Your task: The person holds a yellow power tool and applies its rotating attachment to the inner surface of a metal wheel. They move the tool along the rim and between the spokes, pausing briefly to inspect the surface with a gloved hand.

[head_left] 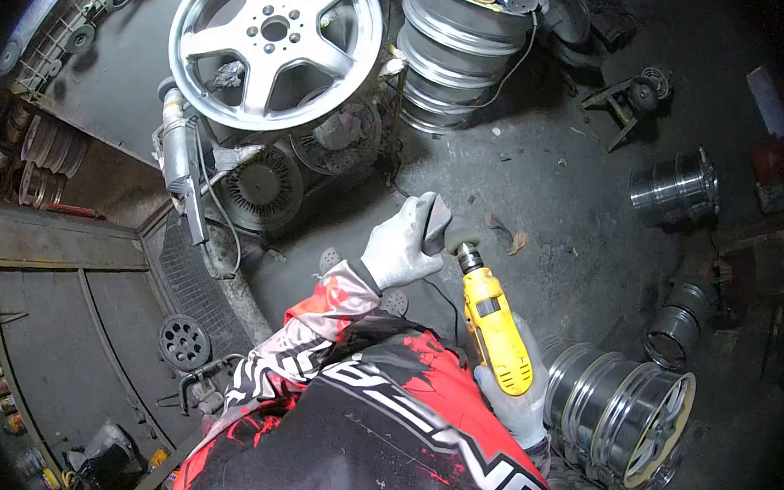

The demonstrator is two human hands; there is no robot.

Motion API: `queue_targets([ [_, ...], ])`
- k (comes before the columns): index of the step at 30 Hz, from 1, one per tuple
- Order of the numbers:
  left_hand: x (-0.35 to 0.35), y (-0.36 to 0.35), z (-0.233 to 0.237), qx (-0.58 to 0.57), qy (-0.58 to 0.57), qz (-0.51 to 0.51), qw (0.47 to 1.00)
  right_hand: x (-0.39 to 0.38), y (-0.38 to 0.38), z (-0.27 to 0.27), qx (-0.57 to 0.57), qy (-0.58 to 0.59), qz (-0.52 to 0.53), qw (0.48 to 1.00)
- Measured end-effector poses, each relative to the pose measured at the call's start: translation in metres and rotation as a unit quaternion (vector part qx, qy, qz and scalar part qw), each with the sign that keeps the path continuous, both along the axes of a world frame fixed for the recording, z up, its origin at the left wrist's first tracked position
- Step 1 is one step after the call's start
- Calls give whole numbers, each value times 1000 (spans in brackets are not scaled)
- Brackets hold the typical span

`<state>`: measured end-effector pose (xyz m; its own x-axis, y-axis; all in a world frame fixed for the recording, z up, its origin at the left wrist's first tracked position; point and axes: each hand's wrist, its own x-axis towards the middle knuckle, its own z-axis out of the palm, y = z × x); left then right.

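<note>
My left hand [401, 248], in a pale work glove, is closed around a small grey-brown block [437, 223] held up in front of my chest. My right hand [527, 405], also gloved, grips a yellow power drill [496, 331] from beneath. The drill's chuck [470, 257] points up toward the block, and a blurred round attachment [458, 242] at its tip is close beside the block's right edge. Beyond my left hand, a silver five-spoke wheel rim [274, 28] stands raised, its face toward me.
A grinder-like power tool [178, 150] hangs left of the rim. Stacked rims [463, 48] stand at the back, with more rims [618, 410] on the floor at right. A metal stand [629, 102] sits far right. A dark cord [443, 295] runs below my hands.
</note>
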<state>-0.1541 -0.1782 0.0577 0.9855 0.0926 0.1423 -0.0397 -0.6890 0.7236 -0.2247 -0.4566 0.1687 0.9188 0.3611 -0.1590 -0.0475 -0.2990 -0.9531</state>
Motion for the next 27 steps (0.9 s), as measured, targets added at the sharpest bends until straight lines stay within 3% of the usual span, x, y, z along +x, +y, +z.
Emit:
queue_targets([
  [6, 4, 5, -1, 4, -13, -31, 999, 2, -2, -5, 19, 2, -5, 1000],
  [12, -4, -13, 6, -48, 36, 10, 998, 1, 0, -10, 23, 26, -5, 999],
  [23, -12, -36, 4, -113, 108, 81, 984, 3, 5, -18, -16, -56, -17, 998],
  [27, -13, -44, 7, -80, 87, 102, 988, 2, 4, -21, -31, -53, -19, 998],
])
